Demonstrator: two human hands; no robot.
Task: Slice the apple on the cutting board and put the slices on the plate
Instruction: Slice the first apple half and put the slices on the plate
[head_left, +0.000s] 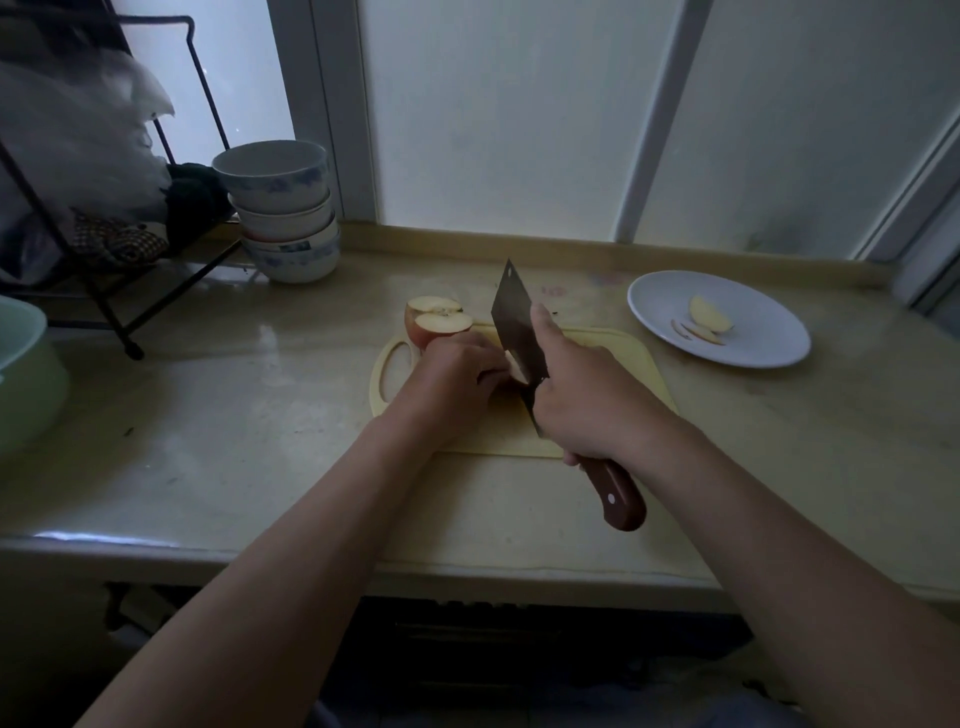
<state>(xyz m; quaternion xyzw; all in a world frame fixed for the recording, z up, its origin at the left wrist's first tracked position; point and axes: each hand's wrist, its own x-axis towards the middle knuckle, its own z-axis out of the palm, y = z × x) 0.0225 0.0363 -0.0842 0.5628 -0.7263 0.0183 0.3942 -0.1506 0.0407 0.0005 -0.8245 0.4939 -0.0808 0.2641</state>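
A pale yellow cutting board (644, 364) lies on the counter in front of me. My left hand (457, 376) presses an apple piece (514, 366) onto it; most of that piece is hidden under my fingers. My right hand (587, 400) grips a cleaver (511, 317) by its brown wooden handle, blade edge down against the piece beside my left fingertips. An apple half (439, 319), cut face up, rests at the board's far left corner. At the right, a white plate (758, 343) carries a few apple slices (709, 317).
Stacked blue-and-white bowls (283, 213) stand at the back left beside a black wire rack (104, 291) with bags and cloths. A light green basin (26, 374) sits at the left edge. A window frame runs along the back of the counter.
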